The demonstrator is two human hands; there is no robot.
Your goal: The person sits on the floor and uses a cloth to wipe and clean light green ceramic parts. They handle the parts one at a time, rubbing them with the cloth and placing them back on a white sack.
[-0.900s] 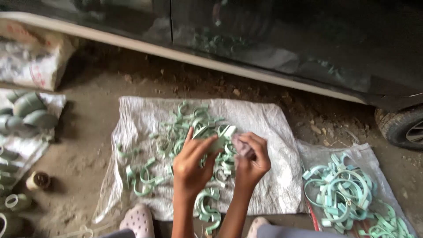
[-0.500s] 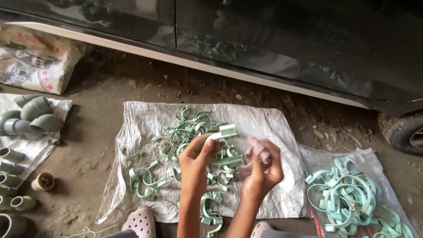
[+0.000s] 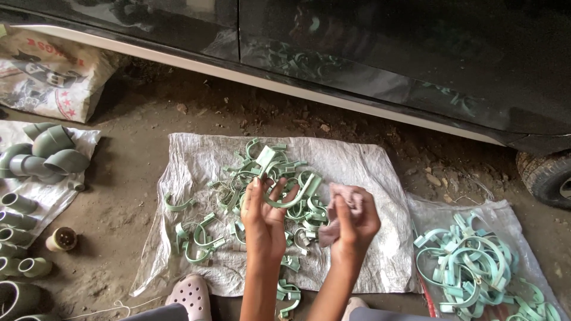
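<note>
My left hand (image 3: 266, 217) holds up a pale green curved pipe clamp (image 3: 295, 191) by one end, fingers spread around it. A crumpled pinkish cloth (image 3: 340, 213) is pinched in my right hand (image 3: 355, 223), close beside the clamp. Both hands hover over a white woven sack (image 3: 196, 160) spread on the dirt, where several more green clamps (image 3: 262, 163) lie in a loose heap.
To the right, another sack carries a pile of larger green clamps (image 3: 470, 267). Grey pipe elbows (image 3: 50, 151) and fittings lie on a sheet at the left, near a printed bag (image 3: 47, 71). A dark car body (image 3: 386, 53) and tyre (image 3: 550, 175) run along the back. A pink clog (image 3: 190, 294) is below.
The hands have come slightly apart. My left hand now lifts a clamp with fingers spread, and the cloth in my right hand has drawn away from it.
</note>
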